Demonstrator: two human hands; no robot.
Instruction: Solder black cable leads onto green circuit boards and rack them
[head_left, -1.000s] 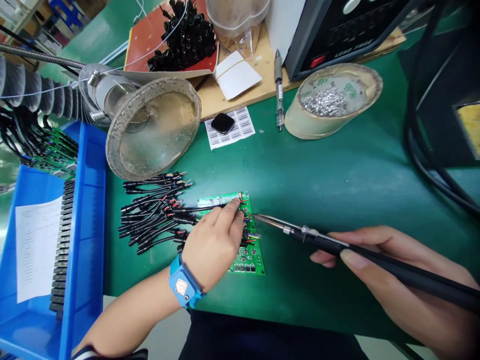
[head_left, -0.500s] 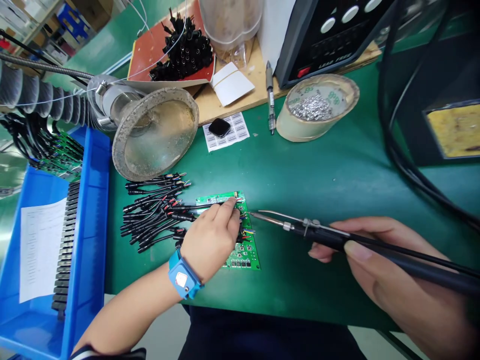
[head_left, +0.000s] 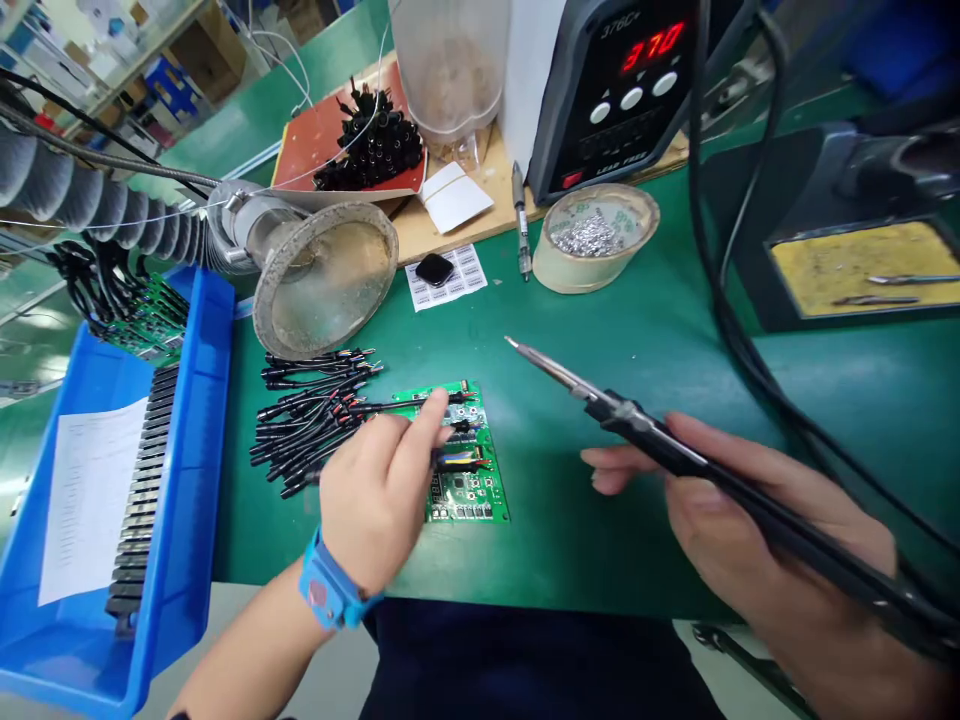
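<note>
My left hand (head_left: 379, 490), with a blue wrist strap (head_left: 334, 585), is over the left part of a green circuit board (head_left: 491, 500). Its index finger lies by a black cable (head_left: 409, 404) that crosses the board's far part, and the other fingers are curled. What they hold, if anything, is hidden. Another cable end with coloured wires (head_left: 459, 460) shows beside the hand on the board. In my right hand (head_left: 750, 520) is a soldering iron (head_left: 652, 435), its tip pointing up and left, in the air away from the board.
Several black cables (head_left: 315, 420) lie left of the board. A blue bin (head_left: 180, 480) stands at far left. Behind are a fume extraction hood (head_left: 330, 280), a pen (head_left: 520, 220), a roll with solder bits (head_left: 592, 240), a station reading 370 (head_left: 611, 100) and a yellow sponge (head_left: 862, 265).
The soldering iron has moved away from the board's right edge, its tip now higher. My left hand has drawn back leftward, uncovering more of the cable ends. The view has shifted.
</note>
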